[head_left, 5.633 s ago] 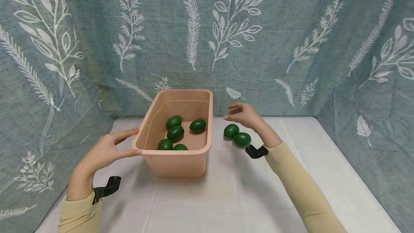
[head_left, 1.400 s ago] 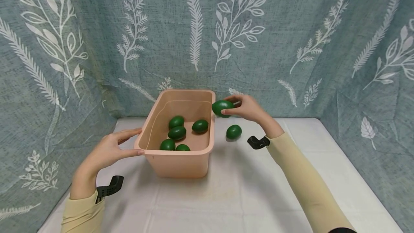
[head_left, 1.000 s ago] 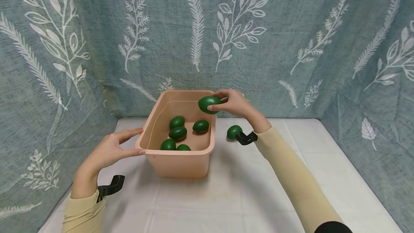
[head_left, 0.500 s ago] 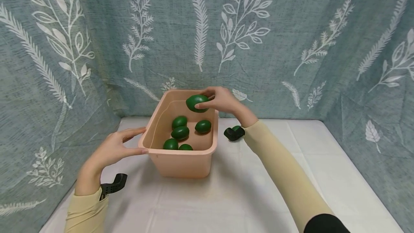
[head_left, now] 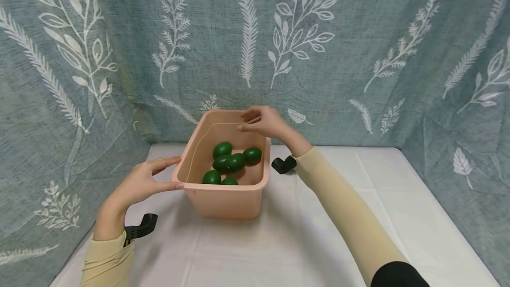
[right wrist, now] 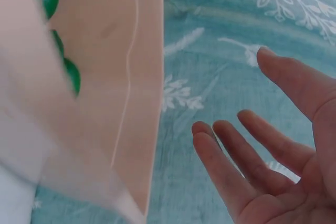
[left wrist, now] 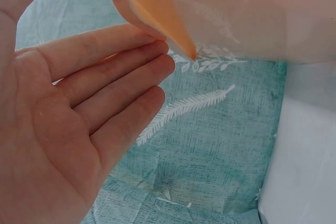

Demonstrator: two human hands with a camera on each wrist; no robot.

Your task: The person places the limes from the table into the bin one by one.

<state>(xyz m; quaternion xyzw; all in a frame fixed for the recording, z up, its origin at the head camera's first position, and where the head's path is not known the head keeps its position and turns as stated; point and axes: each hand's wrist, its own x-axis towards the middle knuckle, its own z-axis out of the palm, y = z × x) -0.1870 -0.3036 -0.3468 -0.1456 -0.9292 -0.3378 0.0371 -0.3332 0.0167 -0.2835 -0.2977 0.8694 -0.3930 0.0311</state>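
Note:
A peach plastic bin (head_left: 227, 200) stands on the table, holding several dark green, smooth, egg-shaped fruits (head_left: 236, 162); their exact kind is unclear. Two lie against each other in the middle. My left hand (head_left: 137, 185) touches the bin's left rim with nearly straight fingers, its thumb at the front left corner. Over the bin's back right rim, my right hand (head_left: 264, 123) hovers with fingers and thumb spread apart and nothing between them. In the right wrist view, that gap between thumb and fingers also shows bare.
White cloth covers the table (head_left: 338, 234). A blue-green curtain (head_left: 199, 34) with white leaf prints closes off the back and sides. Right of the bin, the black wrist camera (head_left: 283, 165) hides the spot where a loose fruit lay.
My right hand carried a green fruit from the table leftward over the bin and let it go; it now lies among the others. The left hand stays at the rim.

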